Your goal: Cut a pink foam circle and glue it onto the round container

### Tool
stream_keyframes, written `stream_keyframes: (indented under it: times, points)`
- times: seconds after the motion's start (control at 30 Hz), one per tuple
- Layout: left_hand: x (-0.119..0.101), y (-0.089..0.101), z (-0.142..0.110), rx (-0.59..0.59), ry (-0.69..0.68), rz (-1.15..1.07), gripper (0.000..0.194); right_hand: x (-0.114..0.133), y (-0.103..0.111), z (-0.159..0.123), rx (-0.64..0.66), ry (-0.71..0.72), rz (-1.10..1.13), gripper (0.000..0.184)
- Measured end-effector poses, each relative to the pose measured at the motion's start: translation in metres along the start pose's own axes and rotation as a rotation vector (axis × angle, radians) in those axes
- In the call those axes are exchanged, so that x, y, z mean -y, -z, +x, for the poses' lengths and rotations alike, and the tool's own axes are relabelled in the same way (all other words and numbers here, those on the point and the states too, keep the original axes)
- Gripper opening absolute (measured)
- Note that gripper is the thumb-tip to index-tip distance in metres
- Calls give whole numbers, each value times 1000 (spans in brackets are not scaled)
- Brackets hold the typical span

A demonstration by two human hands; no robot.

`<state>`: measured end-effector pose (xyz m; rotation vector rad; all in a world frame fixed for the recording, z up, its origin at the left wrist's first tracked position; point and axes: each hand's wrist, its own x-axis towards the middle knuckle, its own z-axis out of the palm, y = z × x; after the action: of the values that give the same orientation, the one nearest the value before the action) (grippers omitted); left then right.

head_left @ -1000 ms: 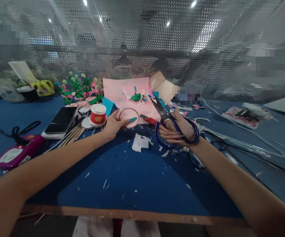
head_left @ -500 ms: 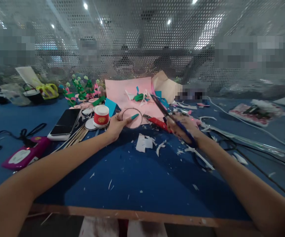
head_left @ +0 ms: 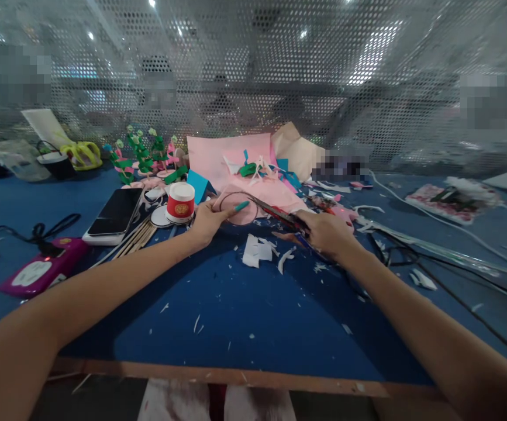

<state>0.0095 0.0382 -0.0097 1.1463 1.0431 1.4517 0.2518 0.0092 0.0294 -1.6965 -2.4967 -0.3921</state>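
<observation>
Between the thumb and fingers of my left hand (head_left: 209, 222) is a piece of pink paper (head_left: 235, 215) with a dark circle drawn on it. My right hand (head_left: 330, 231) is closed around the handles of a pair of scissors (head_left: 275, 211). Their blades point left and reach the right side of the circle. Beside my left hand stands a red and white tub (head_left: 180, 204), next to a white disc with a dark rim (head_left: 161, 216). White paper scraps (head_left: 257, 251) lie on the blue table (head_left: 235, 316) below the scissors.
A phone (head_left: 115, 211) lies on a white box at left, near thin wooden sticks (head_left: 137, 242) and a purple device (head_left: 42, 266). Green and pink paper plants (head_left: 143, 155) stand behind. A large pink sheet (head_left: 209, 155) rises at the back. Cables (head_left: 446, 286) cross the right side.
My right hand has turned the scissors from an upward tilt to pointing left, bringing the blades to the pink paper. My left hand keeps its hold nearly in place.
</observation>
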Motion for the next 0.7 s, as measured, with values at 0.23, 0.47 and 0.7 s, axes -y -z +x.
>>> stream_keyframes:
  times: [0.23,0.47,0.7]
  points:
    - [-3,-3,-1,41,-33,-8,30,-2,-6,3,-17,-12,9,34]
    - [-7,-5,-4,58,-15,-28,29,-5,-8,3,-12,22,49,37]
    - [-8,-6,-5,58,9,-49,27,-6,-12,2,-83,43,125,43]
